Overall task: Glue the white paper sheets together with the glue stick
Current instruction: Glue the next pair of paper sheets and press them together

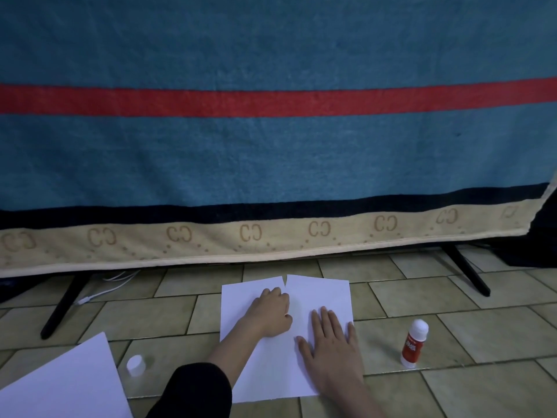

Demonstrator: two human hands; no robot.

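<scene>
Two white paper sheets lie side by side on the tiled floor, the left sheet (238, 300) and the right sheet (319, 292), and they meet along a middle seam. My left hand (269, 312) is curled into a loose fist and presses on the seam. My right hand (330, 345) lies flat with fingers spread on the right sheet. A red and white glue stick (414, 342) stands upright on the floor, right of the sheets, apart from both hands. Its white cap (135, 365) lies on the floor to the left.
Another white sheet (63, 384) lies at the lower left corner. A blue towel with a red stripe (271, 146) hangs over a stand with black legs (64, 306) just behind the sheets. A white cable (105, 292) runs under it.
</scene>
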